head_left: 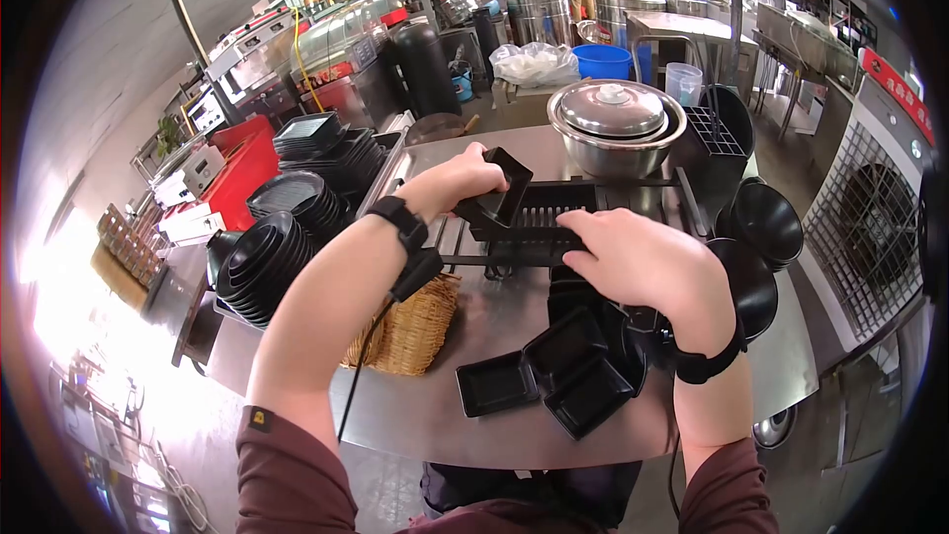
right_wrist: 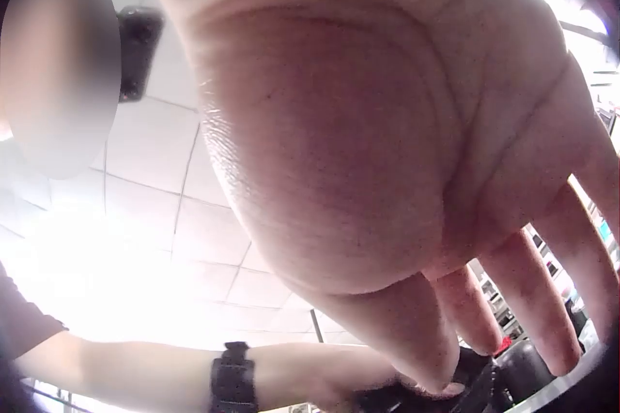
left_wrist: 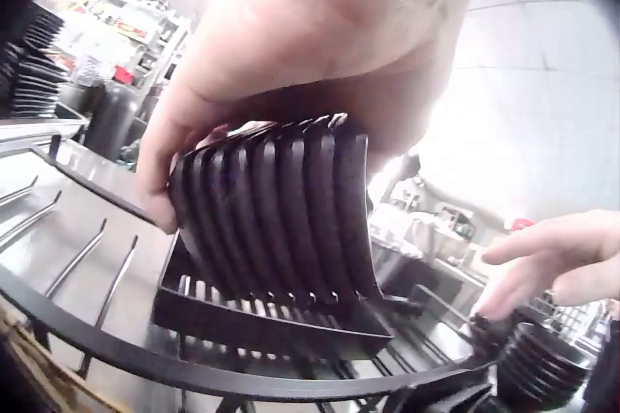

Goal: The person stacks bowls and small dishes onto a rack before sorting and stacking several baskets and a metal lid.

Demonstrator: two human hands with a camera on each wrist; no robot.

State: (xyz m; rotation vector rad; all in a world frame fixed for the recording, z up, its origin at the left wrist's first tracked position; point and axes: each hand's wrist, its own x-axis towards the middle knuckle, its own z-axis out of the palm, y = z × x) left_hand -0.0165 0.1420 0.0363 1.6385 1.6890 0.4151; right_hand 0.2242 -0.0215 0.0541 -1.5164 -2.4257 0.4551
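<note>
My left hand (head_left: 473,180) grips a stack of black rectangular dishes (left_wrist: 271,210) from above, thumb on one side and fingers on the other. In the left wrist view the dishes stand on edge, side by side, their lower edges in a black slotted holder (left_wrist: 271,328). That holder sits within a dark-framed rack (head_left: 494,260) on the steel table (head_left: 395,425). My right hand (head_left: 643,255) hovers to the right of the holder, fingers extended and nothing in the palm. Several loose black rectangular dishes (head_left: 494,384) lie on the table nearer to me.
A wicker basket (head_left: 420,328) stands left of the loose dishes. Stacks of black plates and bowls (head_left: 267,262) line the left side. A steel pot with a lid (head_left: 615,129) is behind the rack, and black bowls (head_left: 766,225) stand at the right edge.
</note>
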